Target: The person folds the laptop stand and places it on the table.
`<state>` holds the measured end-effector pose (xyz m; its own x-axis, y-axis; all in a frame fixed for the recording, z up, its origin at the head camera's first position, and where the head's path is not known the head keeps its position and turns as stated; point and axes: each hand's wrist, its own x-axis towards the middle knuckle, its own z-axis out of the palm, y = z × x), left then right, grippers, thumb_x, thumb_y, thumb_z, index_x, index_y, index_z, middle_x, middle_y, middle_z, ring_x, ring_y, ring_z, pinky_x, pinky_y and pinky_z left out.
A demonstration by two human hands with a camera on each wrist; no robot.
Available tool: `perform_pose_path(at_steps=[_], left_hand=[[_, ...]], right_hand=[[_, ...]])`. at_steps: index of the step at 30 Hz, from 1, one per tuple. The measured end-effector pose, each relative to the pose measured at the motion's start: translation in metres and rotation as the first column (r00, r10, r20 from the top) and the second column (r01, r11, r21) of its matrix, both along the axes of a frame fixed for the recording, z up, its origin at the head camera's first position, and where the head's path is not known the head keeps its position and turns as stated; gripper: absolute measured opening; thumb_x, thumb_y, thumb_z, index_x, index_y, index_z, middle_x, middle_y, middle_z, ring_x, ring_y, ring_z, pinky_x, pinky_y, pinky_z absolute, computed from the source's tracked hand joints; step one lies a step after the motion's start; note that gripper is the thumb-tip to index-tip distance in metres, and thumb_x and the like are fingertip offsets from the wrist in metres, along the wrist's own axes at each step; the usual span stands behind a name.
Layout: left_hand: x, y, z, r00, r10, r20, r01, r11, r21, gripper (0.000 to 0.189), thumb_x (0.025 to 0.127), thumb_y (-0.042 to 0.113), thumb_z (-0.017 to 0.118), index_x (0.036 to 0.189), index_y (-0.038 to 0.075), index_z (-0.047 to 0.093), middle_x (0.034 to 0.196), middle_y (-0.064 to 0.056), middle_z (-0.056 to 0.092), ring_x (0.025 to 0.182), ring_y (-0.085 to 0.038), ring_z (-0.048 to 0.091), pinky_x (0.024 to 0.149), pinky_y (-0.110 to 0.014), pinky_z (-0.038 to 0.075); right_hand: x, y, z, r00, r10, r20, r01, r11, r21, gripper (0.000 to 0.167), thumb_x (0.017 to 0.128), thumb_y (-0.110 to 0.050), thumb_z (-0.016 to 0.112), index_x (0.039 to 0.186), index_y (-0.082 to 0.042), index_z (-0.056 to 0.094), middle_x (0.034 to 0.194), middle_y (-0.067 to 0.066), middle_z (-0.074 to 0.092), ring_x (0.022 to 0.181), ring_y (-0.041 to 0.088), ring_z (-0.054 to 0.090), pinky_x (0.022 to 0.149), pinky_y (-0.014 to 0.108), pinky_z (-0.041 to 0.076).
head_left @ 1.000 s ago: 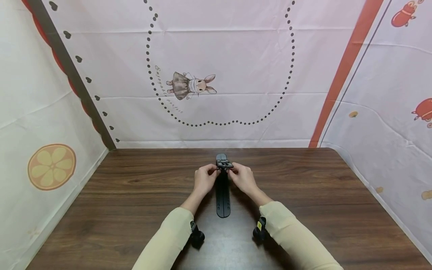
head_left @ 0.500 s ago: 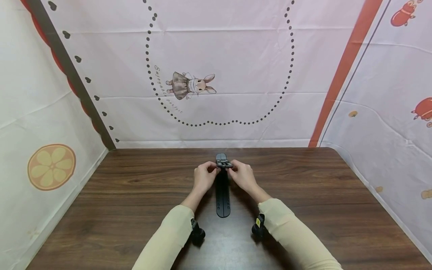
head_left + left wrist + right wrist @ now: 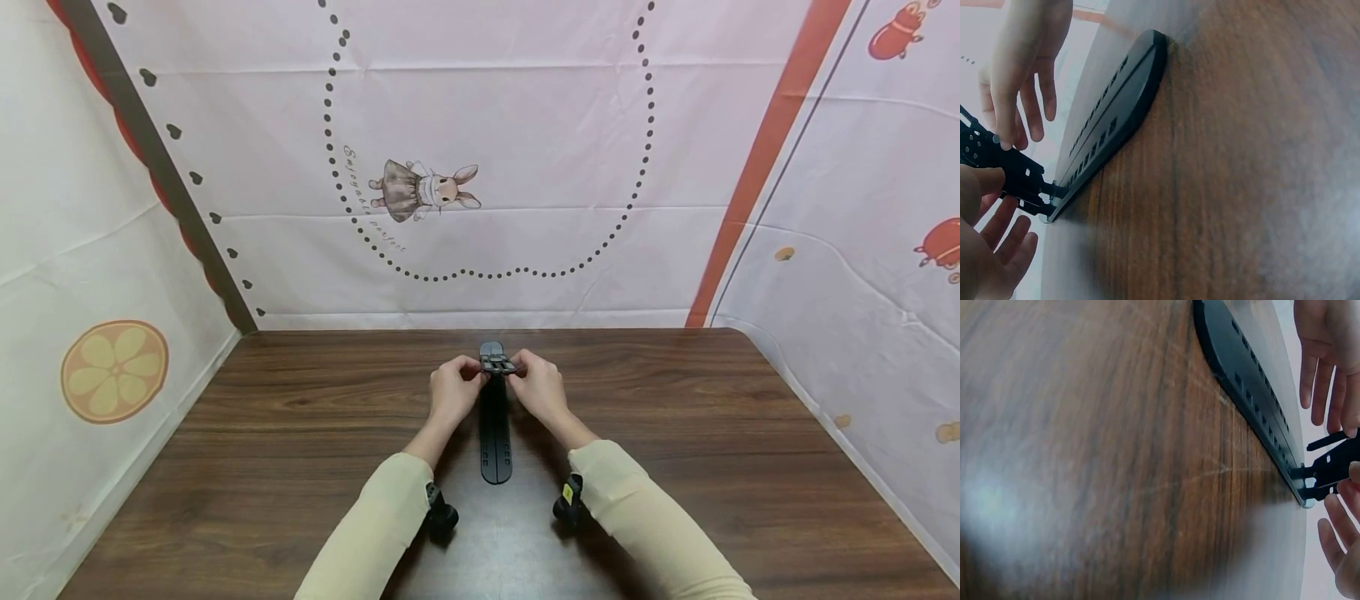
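Observation:
A black folding stand (image 3: 496, 442) lies lengthwise on the table, its flat, rounded base slotted along both edges. At its far part rises a hinged bracket (image 3: 497, 363) with cut-outs, joined to the base by a pale metal hinge (image 3: 1054, 203). My left hand (image 3: 452, 393) pinches the bracket's left edge between thumb and fingers. From the other side, my right hand (image 3: 542, 390) pinches its right edge. Both wrist views show the bracket (image 3: 1335, 465) standing up off the base (image 3: 1260, 406). The other fingers are spread loosely beside it. Fingertips behind the bracket are partly hidden.
The brown wooden table (image 3: 300, 467) ends at a printed white cloth (image 3: 525, 167) at the back. Cloth walls also stand left and right. A small black wrist camera (image 3: 441, 512) hangs under the left sleeve, another camera (image 3: 568, 504) under the right.
My right forearm has shifted slightly left, and both hands have tipped up a little at the bracket. The base has stayed where it was, and both hands keep their hold.

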<state>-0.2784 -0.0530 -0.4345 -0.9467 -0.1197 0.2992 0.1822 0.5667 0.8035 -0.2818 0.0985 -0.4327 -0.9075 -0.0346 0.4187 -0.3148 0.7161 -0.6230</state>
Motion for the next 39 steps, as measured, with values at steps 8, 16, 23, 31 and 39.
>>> perform_pose_path(at_steps=[8, 16, 23, 31, 39], left_hand=[[0.001, 0.002, 0.003, 0.999, 0.038, -0.01, -0.038, 0.999, -0.002, 0.006, 0.077, 0.013, 0.072, 0.082, 0.014, 0.069, 0.079, 0.0, 0.069, 0.075, -0.016, 0.062, 0.07, -0.033, 0.049], [0.002, 0.003, 0.008, 0.997, 0.08, -0.017, -0.08, 0.997, 0.021, 0.007, 0.076, 0.01, 0.072, 0.08, 0.013, 0.066, 0.076, -0.001, 0.068, 0.071, -0.015, 0.062, 0.067, -0.032, 0.048], [0.001, 0.003, 0.011, 0.997, 0.068, -0.033, -0.066, 0.997, 0.042, 0.01, 0.077, 0.008, 0.07, 0.085, 0.014, 0.067, 0.08, 0.001, 0.07, 0.074, -0.013, 0.065, 0.069, -0.031, 0.051], [0.001, 0.0, 0.015, 0.999, 0.039, -0.003, -0.039, 0.999, 0.026, 0.01, 0.078, 0.012, 0.071, 0.087, 0.015, 0.071, 0.088, -0.005, 0.071, 0.082, -0.02, 0.068, 0.073, -0.036, 0.051], [0.0, -0.003, 0.016, 1.0, -0.005, 0.011, 0.005, 1.0, -0.002, 0.011, 0.079, 0.01, 0.07, 0.089, 0.014, 0.07, 0.092, -0.004, 0.071, 0.087, -0.022, 0.068, 0.077, -0.038, 0.05]], right_hand=[[0.003, -0.005, 0.003, 0.998, -0.056, 0.016, 0.056, 0.998, -0.002, 0.012, 0.077, -0.006, 0.068, 0.087, -0.012, 0.064, 0.083, 0.002, 0.07, 0.075, 0.019, 0.065, 0.067, 0.038, 0.051], [0.004, -0.007, 0.006, 0.997, -0.074, 0.034, 0.074, 0.997, 0.007, 0.012, 0.077, -0.007, 0.068, 0.086, -0.013, 0.063, 0.083, 0.001, 0.069, 0.075, 0.018, 0.064, 0.065, 0.037, 0.05], [0.003, -0.003, 0.007, 0.998, -0.047, -0.035, 0.047, 0.999, 0.018, 0.022, 0.075, -0.004, 0.069, 0.095, -0.013, 0.062, 0.091, -0.001, 0.067, 0.08, 0.015, 0.065, 0.069, 0.037, 0.051], [0.004, 0.001, 0.013, 0.999, 0.021, -0.044, -0.017, 0.997, 0.08, 0.027, 0.077, -0.002, 0.069, 0.101, -0.015, 0.067, 0.098, 0.0, 0.068, 0.085, 0.017, 0.067, 0.072, 0.039, 0.052], [0.004, 0.005, 0.017, 0.997, 0.075, -0.034, -0.069, 0.988, 0.139, 0.028, 0.076, 0.0, 0.067, 0.099, -0.015, 0.068, 0.097, 0.001, 0.068, 0.088, 0.017, 0.067, 0.074, 0.038, 0.053]])
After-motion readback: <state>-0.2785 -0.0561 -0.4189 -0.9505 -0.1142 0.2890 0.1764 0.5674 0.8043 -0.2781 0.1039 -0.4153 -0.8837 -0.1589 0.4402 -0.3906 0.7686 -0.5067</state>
